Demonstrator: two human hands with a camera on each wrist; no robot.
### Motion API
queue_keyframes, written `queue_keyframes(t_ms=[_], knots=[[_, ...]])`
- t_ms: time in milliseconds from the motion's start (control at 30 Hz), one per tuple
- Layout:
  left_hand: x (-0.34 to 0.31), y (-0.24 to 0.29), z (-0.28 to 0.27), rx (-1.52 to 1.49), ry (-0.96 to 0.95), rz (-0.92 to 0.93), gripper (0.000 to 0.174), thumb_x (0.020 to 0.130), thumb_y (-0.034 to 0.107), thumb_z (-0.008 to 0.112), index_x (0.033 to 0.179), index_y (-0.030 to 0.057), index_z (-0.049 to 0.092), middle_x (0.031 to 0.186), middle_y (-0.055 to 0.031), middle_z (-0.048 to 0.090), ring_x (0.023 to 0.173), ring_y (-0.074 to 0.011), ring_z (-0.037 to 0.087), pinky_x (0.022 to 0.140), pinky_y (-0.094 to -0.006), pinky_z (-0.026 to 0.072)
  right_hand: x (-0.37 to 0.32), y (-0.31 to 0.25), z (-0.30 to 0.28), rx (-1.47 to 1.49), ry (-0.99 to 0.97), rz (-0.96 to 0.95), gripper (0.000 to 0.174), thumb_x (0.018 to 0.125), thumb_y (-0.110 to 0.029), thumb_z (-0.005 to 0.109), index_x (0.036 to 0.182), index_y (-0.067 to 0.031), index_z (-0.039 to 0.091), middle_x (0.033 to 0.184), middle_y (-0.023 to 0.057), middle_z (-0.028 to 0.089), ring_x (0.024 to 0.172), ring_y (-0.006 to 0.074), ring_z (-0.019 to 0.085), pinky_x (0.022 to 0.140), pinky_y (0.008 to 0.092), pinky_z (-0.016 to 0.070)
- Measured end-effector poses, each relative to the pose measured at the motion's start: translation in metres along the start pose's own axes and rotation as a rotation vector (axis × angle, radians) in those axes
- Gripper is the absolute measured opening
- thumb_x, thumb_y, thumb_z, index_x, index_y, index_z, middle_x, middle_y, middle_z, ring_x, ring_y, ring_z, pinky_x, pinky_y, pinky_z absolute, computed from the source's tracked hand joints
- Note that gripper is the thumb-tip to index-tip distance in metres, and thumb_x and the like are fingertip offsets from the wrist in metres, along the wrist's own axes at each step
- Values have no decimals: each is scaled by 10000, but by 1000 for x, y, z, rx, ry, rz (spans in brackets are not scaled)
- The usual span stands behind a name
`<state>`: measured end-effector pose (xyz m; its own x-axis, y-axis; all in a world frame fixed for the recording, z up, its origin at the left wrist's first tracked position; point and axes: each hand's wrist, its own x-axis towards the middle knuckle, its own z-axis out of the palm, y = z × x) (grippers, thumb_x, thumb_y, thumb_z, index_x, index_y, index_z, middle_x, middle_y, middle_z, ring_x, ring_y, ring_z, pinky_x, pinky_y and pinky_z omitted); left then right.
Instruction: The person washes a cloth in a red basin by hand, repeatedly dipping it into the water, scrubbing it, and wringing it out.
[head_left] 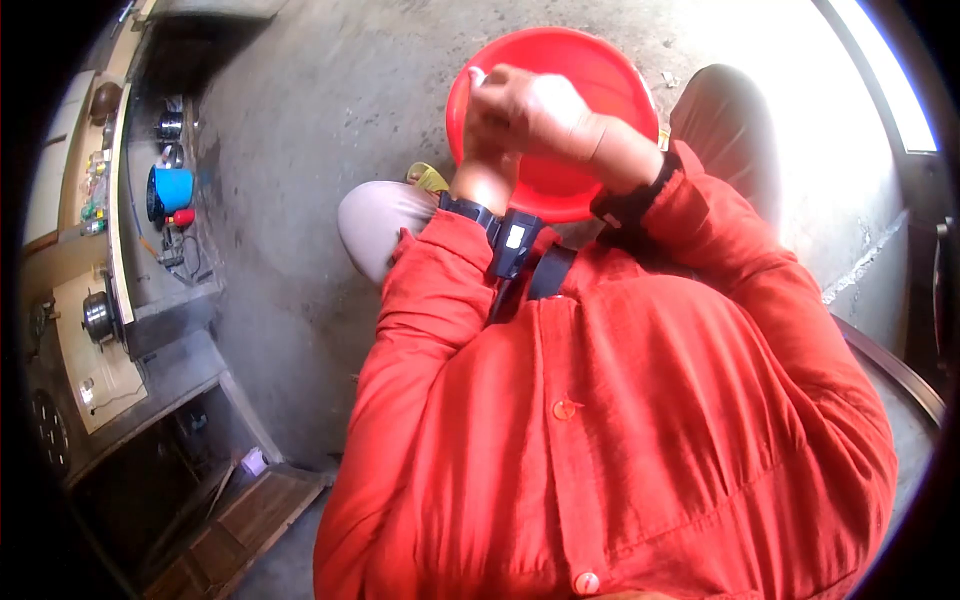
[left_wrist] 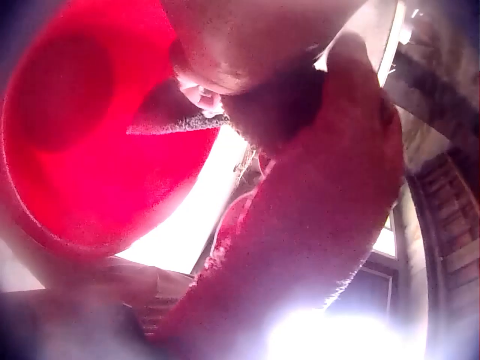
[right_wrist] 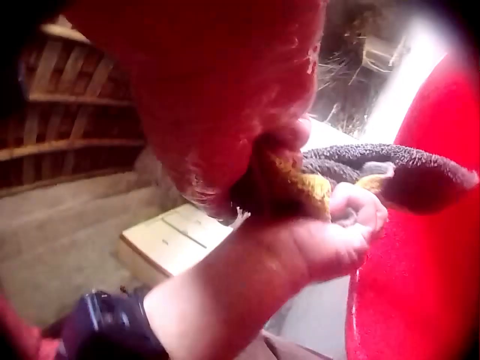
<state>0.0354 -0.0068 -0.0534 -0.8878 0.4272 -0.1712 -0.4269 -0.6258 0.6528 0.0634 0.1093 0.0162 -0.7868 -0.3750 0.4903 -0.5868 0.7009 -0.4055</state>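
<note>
Over a red basin (head_left: 590,100), the left hand (head_left: 488,150) and the right hand (head_left: 535,108) are pressed close together, one against the other. Between them, in the right wrist view, is a bunched dark grey cloth (right_wrist: 431,176) with yellow parts. The left hand (right_wrist: 315,244) curls its fingers round it, and the right hand (right_wrist: 225,97) grips it from above. One end of the cloth sticks out past the left fingers, over the basin. In the left wrist view part of the cloth (left_wrist: 176,120) shows against the red basin (left_wrist: 82,172); the hands hide the rest.
The person's knees flank the basin on a grey concrete floor (head_left: 280,120). A yellow slipper (head_left: 427,177) lies by the left knee. Along the left stand a counter with a metal pot (head_left: 98,316), a blue bucket (head_left: 172,190) and a red item (head_left: 184,217).
</note>
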Motion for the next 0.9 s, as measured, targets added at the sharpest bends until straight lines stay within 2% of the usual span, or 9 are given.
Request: queue_keyframes(t_ms=[67,200,333,400,600,667,700,800,900], knots=[[1,-1,9,-46,156,-44,484,968,525,326,1117,125,555,1105,-60,583,1039,-211,542,899,-372,434,-3,-7,6,-80,18,-26,249,834,-337,591,803,-90,590,784,149,615,618,290,641,519,386,524],[10,-7,17,-155,291,-102,471,995,461,275,1180,104,521,1199,-76,553,1140,-235,496,960,-414,403,4,40,26,-176,-36,339,305,866,-355,539,764,-78,618,742,126,646,639,285,664,556,411,531],[6,-10,-10,-99,180,-112,513,986,496,263,1225,104,490,1272,-87,497,1182,-245,470,1000,-427,372,-5,20,23,-71,157,57,239,836,-349,576,794,-114,592,777,83,605,585,265,640,457,389,500],[5,-12,-18,-82,186,-98,520,985,498,257,1222,100,493,1274,-80,502,1173,-247,481,1000,-420,376,-5,-16,11,-149,21,-109,182,816,-309,602,801,-127,599,785,75,587,566,261,628,440,365,498],[18,-15,5,26,294,-70,524,996,482,214,1240,108,487,1275,-64,518,1145,-263,513,971,-427,412,1,51,32,-165,-16,408,244,833,-306,550,745,-91,627,693,107,623,631,289,655,570,394,542],[10,-5,14,-19,386,-185,532,992,501,216,1230,116,496,1260,-61,529,1132,-259,519,955,-404,423,-5,46,36,-233,-2,119,173,826,-248,554,787,-92,618,770,108,624,625,292,650,567,391,540],[4,-6,0,-35,251,-125,416,960,456,372,1152,133,550,1176,-73,582,1064,-257,562,895,-421,466,-7,26,27,-41,111,114,152,819,-273,599,837,-122,606,841,59,607,694,246,652,513,378,527],[8,-9,-2,-99,347,-156,360,964,386,385,1132,125,568,1151,-73,598,1040,-243,572,887,-398,474,-10,2,32,-265,13,38,136,813,-247,601,817,-111,597,798,64,602,693,248,653,511,371,530],[23,-19,-4,-25,386,-90,331,974,308,368,1113,100,586,1132,-81,613,1020,-239,581,891,-389,479,-5,51,38,-183,-70,382,248,869,-312,528,832,-92,635,754,132,647,726,281,682,569,422,534]])
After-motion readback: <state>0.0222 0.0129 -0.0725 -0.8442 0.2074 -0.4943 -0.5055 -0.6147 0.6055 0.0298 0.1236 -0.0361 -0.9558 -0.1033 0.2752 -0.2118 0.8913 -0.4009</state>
